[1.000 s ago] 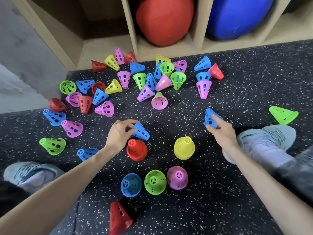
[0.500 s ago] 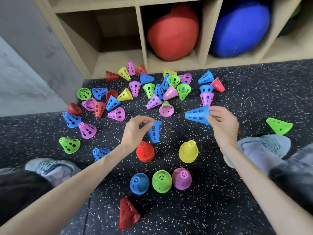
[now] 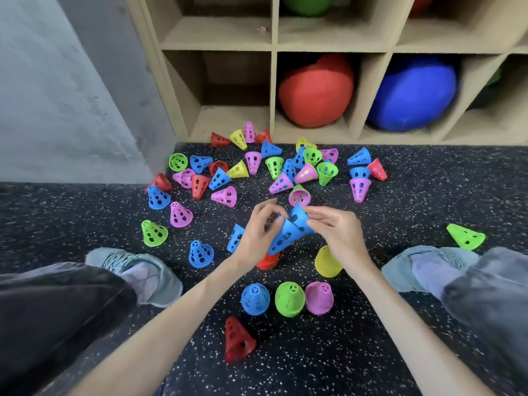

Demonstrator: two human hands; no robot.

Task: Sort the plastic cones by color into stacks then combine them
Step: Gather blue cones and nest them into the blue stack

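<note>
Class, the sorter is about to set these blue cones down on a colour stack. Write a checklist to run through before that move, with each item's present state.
1. Both cones held are blue: ok. The left hand and right hand hold blue cones.
2. Held cones fully nested: cannot tell; fingers hide the joint.
3. Blue stack upright: ok.
4. Green stack beside it is a different colour, so avoid it: ok.
5. All blue cones gathered: not ok; a loose blue cone lies near the shoe.
</note>
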